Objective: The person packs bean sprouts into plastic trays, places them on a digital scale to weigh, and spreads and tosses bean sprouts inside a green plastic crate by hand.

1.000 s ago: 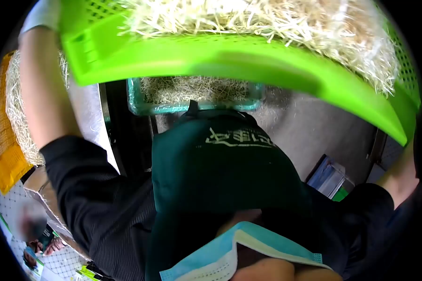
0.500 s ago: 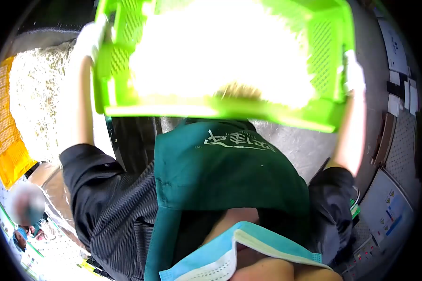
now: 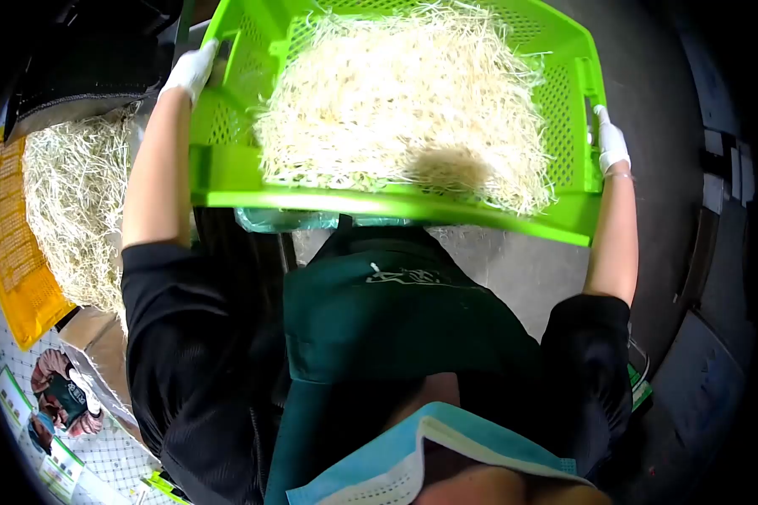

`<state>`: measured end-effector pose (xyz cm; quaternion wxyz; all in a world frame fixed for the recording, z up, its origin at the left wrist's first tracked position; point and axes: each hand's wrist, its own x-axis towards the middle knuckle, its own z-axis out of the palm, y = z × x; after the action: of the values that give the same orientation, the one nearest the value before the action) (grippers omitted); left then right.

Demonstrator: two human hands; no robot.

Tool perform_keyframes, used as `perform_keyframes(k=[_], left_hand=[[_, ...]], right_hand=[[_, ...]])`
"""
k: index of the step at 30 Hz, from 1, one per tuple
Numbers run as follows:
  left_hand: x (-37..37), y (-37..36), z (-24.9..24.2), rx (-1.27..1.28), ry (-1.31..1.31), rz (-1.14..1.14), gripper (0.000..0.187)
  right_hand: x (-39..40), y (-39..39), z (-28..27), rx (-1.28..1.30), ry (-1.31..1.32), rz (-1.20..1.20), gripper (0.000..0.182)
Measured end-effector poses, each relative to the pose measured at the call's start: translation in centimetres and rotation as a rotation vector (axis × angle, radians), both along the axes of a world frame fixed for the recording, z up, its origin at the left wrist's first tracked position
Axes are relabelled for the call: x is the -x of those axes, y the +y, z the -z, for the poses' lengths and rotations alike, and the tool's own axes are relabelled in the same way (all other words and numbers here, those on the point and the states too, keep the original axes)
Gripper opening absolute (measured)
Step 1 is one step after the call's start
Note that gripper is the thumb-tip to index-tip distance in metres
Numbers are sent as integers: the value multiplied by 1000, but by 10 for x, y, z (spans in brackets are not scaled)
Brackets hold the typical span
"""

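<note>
A bright green plastic crate (image 3: 312, 199) with perforated walls is held up in front of my chest. It carries a thick heap of pale, thin strands (image 3: 396, 101) that look like bean sprouts, with a dark shadow at the near side. My left hand (image 3: 191, 71), in a white glove, is closed round the handle opening on the crate's left end. On the right end, my right hand (image 3: 611, 143), also white-gloved, grips the other handle; part of its fingers is hidden behind the wall. Beneath the crate's near edge shows some clear greenish plastic (image 3: 282, 220).
To the left, a yellow crate (image 3: 13, 244) sits beside a pile of similar pale strands (image 3: 76, 202). Below it is a cardboard box (image 3: 101, 341). Another person (image 3: 63, 391) is at the lower left. Grey floor (image 3: 514, 278) lies under the crate; dark panels line the right.
The glare over the crate has faded, so the strands now show clearly. The crate has shifted slightly and tilted a little, with both hands still on its ends.
</note>
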<state>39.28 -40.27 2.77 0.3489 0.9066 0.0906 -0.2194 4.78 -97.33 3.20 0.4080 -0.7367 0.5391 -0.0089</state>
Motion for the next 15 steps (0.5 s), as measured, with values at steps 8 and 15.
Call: perform_keyframes(k=[8, 15], left_hand=[[100, -6, 15, 338, 155, -111, 43], [66, -4, -3, 74, 210, 81, 49]], right_hand=[[73, -28, -16, -112, 39, -8, 48], [16, -25, 24, 21, 164, -3, 59]])
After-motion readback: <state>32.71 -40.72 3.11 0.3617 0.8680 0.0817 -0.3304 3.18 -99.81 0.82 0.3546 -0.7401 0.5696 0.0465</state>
